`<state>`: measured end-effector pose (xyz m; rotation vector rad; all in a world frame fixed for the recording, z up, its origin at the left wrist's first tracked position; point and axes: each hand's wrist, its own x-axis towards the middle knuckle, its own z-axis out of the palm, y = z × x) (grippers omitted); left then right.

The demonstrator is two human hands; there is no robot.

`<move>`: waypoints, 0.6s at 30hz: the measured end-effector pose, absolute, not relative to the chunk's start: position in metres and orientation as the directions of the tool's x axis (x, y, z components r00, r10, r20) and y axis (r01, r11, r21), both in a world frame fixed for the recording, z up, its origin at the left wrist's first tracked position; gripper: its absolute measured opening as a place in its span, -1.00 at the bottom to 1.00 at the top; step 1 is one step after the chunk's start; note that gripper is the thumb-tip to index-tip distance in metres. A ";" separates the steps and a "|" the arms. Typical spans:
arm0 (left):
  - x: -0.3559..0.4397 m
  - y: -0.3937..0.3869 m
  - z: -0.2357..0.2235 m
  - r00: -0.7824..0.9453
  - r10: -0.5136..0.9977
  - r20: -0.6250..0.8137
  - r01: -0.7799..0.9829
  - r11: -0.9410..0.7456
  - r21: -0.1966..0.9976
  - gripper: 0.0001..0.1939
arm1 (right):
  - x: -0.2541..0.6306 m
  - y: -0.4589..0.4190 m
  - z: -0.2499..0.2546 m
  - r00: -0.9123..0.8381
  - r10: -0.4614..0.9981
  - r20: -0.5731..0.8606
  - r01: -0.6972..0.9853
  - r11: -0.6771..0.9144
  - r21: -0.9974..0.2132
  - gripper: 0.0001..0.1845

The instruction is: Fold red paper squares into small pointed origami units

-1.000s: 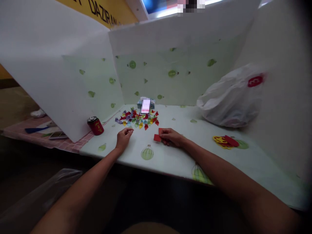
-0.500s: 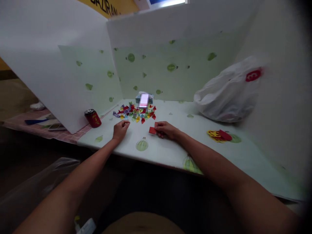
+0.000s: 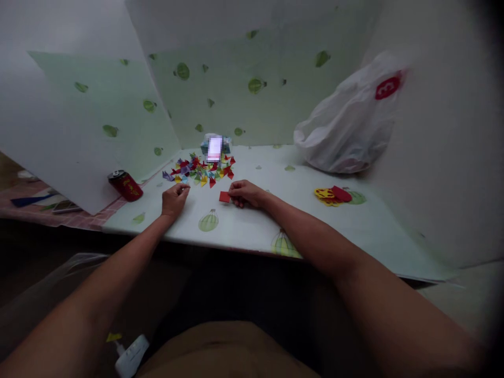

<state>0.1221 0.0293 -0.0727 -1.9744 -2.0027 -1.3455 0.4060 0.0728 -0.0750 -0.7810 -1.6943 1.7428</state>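
Observation:
My right hand (image 3: 244, 193) rests on the table with its fingers pinching a small red paper piece (image 3: 224, 197) flat against the surface. About a hand's width to the left lies my left hand (image 3: 174, 198), fingers curled loosely with nothing visible in them. Just beyond both hands spreads a heap of several small folded paper shapes (image 3: 199, 170) in red, purple, yellow and blue.
A red drink can (image 3: 126, 185) stands at the left by a white board. A white plastic bag (image 3: 348, 126) leans in the back right corner. Red and yellow paper pieces (image 3: 333, 195) lie to the right. The table's front edge (image 3: 244, 248) is near my body.
The view has tilted down and shifted, so everything sits higher and further left in the picture. Both hands keep the same places on the table and the same grip.

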 end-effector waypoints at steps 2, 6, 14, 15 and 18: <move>0.123 0.030 -0.072 -0.200 0.800 0.565 0.837 -0.160 0.523 -0.79 | 0.406 0.073 -0.074 -0.661 0.751 -0.010 -0.004 -0.017 -1.000 -0.81; 0.125 0.030 -0.070 -0.218 0.787 0.577 0.860 -0.124 0.494 -0.80 | 0.404 0.073 -0.073 -0.658 0.753 -0.009 0.008 -0.006 -1.000 -0.78; 0.129 0.027 -0.068 -0.215 0.783 0.583 0.893 -0.084 0.443 -0.85 | 0.401 0.079 -0.076 -0.657 0.754 0.001 0.011 0.010 -1.000 -0.77; 0.131 0.028 -0.066 -0.214 0.783 0.584 0.895 -0.082 0.438 -0.85 | 0.401 0.079 -0.076 -0.657 0.754 0.001 0.010 0.010 -1.000 -0.77; 0.141 0.027 -0.056 -0.214 0.781 0.586 0.897 -0.080 0.434 -0.84 | 0.401 0.079 -0.076 -0.652 0.758 0.005 0.001 0.008 -1.000 -0.78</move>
